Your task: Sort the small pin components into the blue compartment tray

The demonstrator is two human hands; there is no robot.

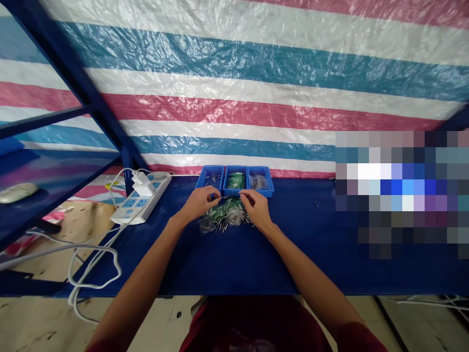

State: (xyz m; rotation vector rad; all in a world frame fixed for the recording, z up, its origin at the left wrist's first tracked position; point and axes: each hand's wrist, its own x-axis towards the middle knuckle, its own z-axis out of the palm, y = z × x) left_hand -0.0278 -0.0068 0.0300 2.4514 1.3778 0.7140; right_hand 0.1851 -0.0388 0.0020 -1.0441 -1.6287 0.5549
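Note:
My left hand (202,200) is closed in a pinch at one end of a thin dark rod (230,196). At the rod's other end, the fingertips of my right hand (257,208) are pinched too. The rod lies nearly level between them, too small to name more exactly. Below is a pile of green packets (220,211), with several thin metal rods (222,225) sticking out towards me. A small clear plastic bag (207,224) lies at the pile's left edge, and another clear bag (235,217) rests in its middle.
Three blue bins stand behind my hands: the left bin (198,184) holds thin rods, the middle bin (236,191) green packets, the right bin (270,187) clear bags. A white power strip (141,203) with loose cables (117,261) is leftward. One small dark piece (315,204) lies rightward.

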